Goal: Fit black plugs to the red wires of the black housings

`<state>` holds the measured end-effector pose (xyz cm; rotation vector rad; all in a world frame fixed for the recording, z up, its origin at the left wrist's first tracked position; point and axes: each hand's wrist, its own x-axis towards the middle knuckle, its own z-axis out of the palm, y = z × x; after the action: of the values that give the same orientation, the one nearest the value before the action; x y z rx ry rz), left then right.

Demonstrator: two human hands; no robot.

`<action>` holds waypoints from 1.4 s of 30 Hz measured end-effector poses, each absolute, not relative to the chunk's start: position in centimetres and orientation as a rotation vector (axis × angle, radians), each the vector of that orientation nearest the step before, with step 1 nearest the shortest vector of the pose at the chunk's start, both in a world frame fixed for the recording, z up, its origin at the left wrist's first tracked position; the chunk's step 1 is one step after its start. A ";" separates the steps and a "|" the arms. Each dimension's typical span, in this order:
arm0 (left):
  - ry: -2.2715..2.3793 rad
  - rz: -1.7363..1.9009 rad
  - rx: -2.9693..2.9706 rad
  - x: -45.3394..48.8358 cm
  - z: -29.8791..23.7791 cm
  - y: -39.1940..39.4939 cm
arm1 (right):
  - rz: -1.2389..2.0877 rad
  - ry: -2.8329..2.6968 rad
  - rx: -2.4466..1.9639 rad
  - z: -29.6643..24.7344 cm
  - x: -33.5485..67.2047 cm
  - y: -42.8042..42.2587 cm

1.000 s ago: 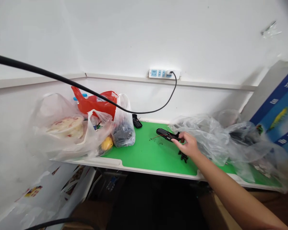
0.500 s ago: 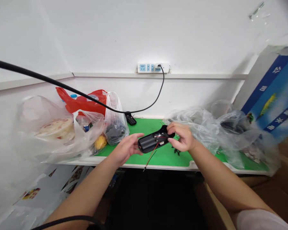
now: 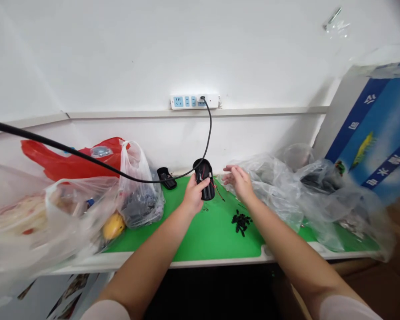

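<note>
My left hand (image 3: 194, 194) grips a black plastic housing (image 3: 207, 192), thumb across its open inner side. The housing is held nearly upright above the green mat, and thin red and black wires (image 3: 219, 190) hang out of its right side. What device it belongs to I cannot make out. To the right, apart from the housing, my right hand (image 3: 239, 181) has its fingers stretched out and holds nothing. A similar black plastic shell (image 3: 166, 178) lies at the back of the mat. Below my right hand is a pile of small black parts (image 3: 242, 222).
Clear plastic bags (image 3: 273, 182) cover the right side of the green mat (image 3: 203, 240). A blue box (image 3: 373, 129) stands behind them. On the left are a white bag (image 3: 138, 178), a red bag (image 3: 76, 164) and a yellow fruit (image 3: 114, 226). A black cable (image 3: 86, 162) crosses from the power strip (image 3: 195, 101).
My right hand has let go of the housing and moved off it. My left hand has turned the housing from lying sideways to nearly upright. The view has shifted, showing the black parts fully.
</note>
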<state>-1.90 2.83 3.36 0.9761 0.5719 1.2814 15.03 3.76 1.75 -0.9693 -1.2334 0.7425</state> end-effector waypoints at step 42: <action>0.562 1.004 0.881 -2.7 1.3 3.0 | 0.850 -2.414 -1.804 0.2 21.2 2.2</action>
<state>-2.67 3.04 1.29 0.8808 0.5621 1.0044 21.19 2.23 0.18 -1.8036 -2.4139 0.8502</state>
